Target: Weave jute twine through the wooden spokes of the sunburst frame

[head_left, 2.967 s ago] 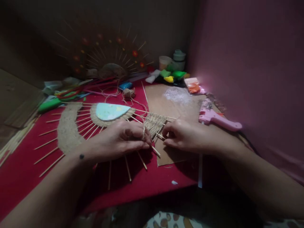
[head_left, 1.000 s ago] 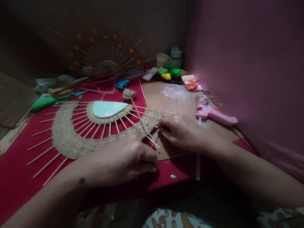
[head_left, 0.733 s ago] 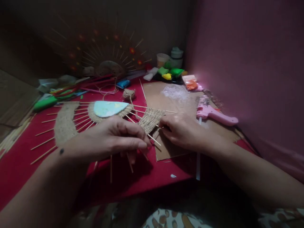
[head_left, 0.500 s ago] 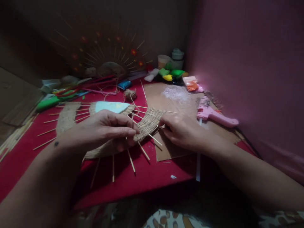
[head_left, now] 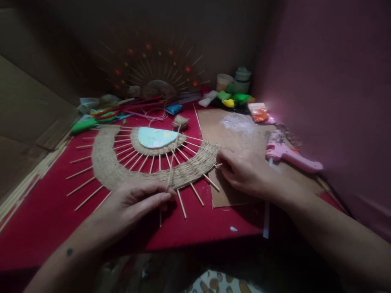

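Observation:
A half-round weaving of twine (head_left: 106, 156) on thin wooden sticks lies on the red cloth, with a pale blue half-disc (head_left: 157, 137) at its centre. My left hand (head_left: 143, 199) is at the lower outer edge, thumb and fingers pinched on a strand of twine (head_left: 171, 167) that runs up across the weaving towards a small twine ball (head_left: 180, 123). My right hand (head_left: 238, 167) is closed at the right end of the woven band, fingertips pressed to its edge; a small loose bit of twine shows beside them.
Cardboard (head_left: 210, 126) lies under the right side, with a pink glue gun (head_left: 290, 156) on it. Clay packets (head_left: 240, 99), a cup (head_left: 224, 81) and a jar (head_left: 242, 77) stand behind. A stick fan with red flowers (head_left: 159, 87) leans at the back.
My left hand has moved down and towards me, off the middle of the weaving, drawing the strand across the band. My right hand stays at the band's right end. The view has shifted left.

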{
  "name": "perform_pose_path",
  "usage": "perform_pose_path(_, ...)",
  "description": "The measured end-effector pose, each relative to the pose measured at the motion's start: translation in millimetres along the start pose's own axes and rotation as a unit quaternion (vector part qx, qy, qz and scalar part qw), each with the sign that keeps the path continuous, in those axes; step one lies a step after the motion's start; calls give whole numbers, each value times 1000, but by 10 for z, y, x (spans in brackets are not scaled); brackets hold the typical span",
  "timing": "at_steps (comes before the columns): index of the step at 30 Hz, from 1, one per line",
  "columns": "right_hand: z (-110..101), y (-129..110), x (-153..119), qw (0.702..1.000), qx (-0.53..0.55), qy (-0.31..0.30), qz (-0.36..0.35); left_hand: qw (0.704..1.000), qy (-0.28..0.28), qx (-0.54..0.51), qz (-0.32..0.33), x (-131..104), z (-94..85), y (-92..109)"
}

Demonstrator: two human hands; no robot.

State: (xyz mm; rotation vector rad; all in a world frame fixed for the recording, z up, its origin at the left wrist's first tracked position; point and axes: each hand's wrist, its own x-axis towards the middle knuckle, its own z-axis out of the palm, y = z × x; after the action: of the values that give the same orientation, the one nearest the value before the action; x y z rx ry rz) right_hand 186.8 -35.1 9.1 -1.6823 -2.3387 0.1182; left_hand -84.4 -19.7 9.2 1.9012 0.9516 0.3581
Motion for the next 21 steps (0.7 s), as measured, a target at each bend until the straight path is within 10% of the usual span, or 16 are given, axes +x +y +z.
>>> perform_pose_path(7,95,-224,-38,991,83,1,-102,998,65,24,-11,-77,162,-14)
perform_pose_path(21,222,-682,54,992,-101,-80,-11,996,84,-20,19,-167,191,-3)
